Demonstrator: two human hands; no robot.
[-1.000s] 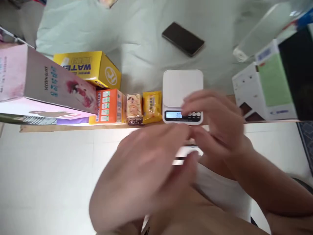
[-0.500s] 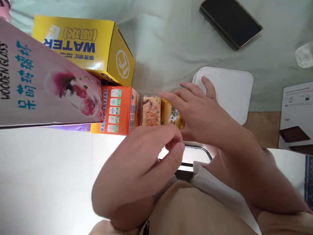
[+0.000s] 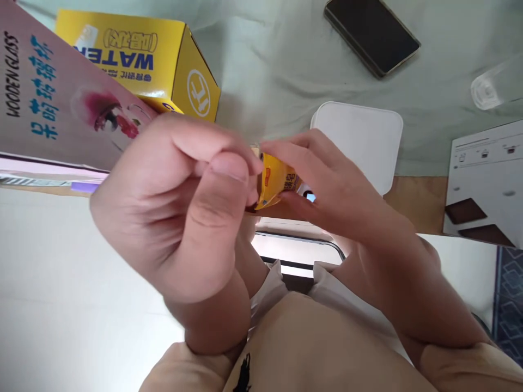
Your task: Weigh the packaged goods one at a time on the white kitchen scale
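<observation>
A yellow-wrapped bar of soap (image 3: 273, 179) is at the table's near edge, tilted, with dark print on its wrapper. My right hand (image 3: 330, 185) holds it from the right, thumb below and fingers above. To the left, my left hand (image 3: 188, 201) is raised close to the camera, its fingers curled and the thumb pressed against them. Its fingertips overlap the soap's left end in view; whether they touch it, or what they hold, I cannot tell. Whatever lies behind this hand is hidden.
At the left stand a pink glass-cup box (image 3: 73, 103) and a yellow box (image 3: 163, 60). Beyond my right hand lies a white rounded-square object (image 3: 363, 136). A black phone (image 3: 373, 32), a clear plastic container (image 3: 488, 90) and a printed sheet (image 3: 486, 179) are farther right.
My left hand has risen towards the camera and moved left, covering the orange box and most of the clear-wrapped snack pack. The soap has tilted within my right hand's grip.
</observation>
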